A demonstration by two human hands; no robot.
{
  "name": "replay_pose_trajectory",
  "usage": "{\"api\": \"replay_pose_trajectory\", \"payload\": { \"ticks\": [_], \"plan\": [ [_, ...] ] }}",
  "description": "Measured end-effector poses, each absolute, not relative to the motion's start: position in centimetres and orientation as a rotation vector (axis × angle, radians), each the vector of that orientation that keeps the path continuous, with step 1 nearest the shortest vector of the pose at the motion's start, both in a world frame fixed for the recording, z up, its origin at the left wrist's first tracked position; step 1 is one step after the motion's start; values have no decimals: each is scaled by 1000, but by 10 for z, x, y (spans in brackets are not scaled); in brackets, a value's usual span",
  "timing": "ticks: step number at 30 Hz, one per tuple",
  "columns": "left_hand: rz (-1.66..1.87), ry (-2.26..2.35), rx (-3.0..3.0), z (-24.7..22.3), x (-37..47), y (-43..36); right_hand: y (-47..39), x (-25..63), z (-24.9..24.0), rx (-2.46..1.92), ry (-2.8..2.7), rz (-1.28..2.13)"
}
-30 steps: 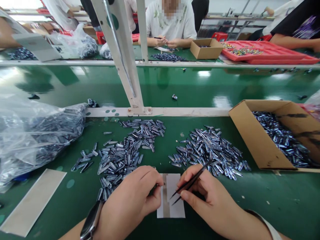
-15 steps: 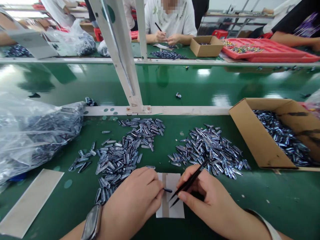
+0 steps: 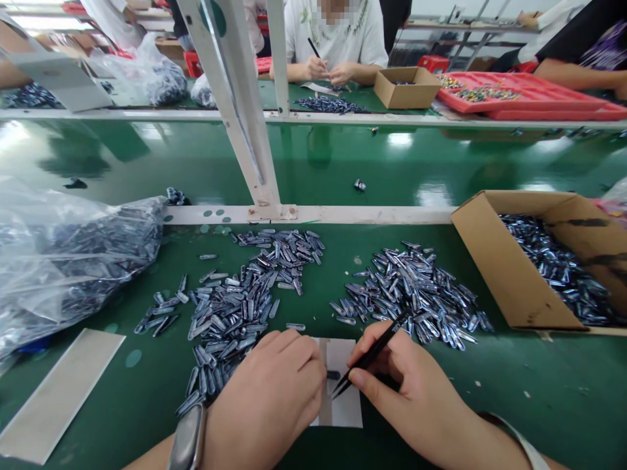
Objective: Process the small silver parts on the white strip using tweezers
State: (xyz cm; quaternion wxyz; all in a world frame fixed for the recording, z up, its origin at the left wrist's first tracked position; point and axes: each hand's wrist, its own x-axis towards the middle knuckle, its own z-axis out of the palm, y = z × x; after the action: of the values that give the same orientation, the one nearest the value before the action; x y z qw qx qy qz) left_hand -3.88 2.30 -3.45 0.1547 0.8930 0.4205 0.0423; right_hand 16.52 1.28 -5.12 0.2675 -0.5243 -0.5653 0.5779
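Black tweezers (image 3: 375, 352) are held in my right hand (image 3: 409, 385), their tips pointing down-left over a white card (image 3: 344, 408) with a grey-brown strip. My left hand (image 3: 274, 391) is closed at the card's left side, beside a small dark piece (image 3: 333, 375) lying across the strip. Its fingertips are turned away, so what they pinch is hidden. Behind my left hand spreads a pile of dark clips (image 3: 235, 307). A second pile of shiny clips (image 3: 416, 294) lies behind my right hand.
A cardboard box (image 3: 519, 281) of clips stands at the right, a clear plastic bag (image 3: 88, 254) at the left. A pale strip board (image 3: 61, 395) lies front left. A white post (image 3: 240, 117) rises from the rail. Across the green belt, a person (image 3: 336, 39) works.
My left hand has shifted slightly right over the card and covers more of it. The tweezers' tips have come closer together. A small item on the belt has moved right.
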Motion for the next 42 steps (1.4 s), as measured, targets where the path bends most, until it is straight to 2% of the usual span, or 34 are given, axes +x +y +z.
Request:
{"api": "replay_pose_trajectory", "payload": {
  "ticks": [6, 24, 42],
  "plan": [
    [19, 1074, 2704, -36, -36, 22, 14, 162, -51, -1485, -1537, 1535],
    [142, 1105, 2540, -37, -39, 21, 13, 164, -59, -1364, -1316, 1480],
    [187, 1116, 2553, -37, -38, 21, 11, 164, -63, -1339, -1354, 1430]
  ]
}}
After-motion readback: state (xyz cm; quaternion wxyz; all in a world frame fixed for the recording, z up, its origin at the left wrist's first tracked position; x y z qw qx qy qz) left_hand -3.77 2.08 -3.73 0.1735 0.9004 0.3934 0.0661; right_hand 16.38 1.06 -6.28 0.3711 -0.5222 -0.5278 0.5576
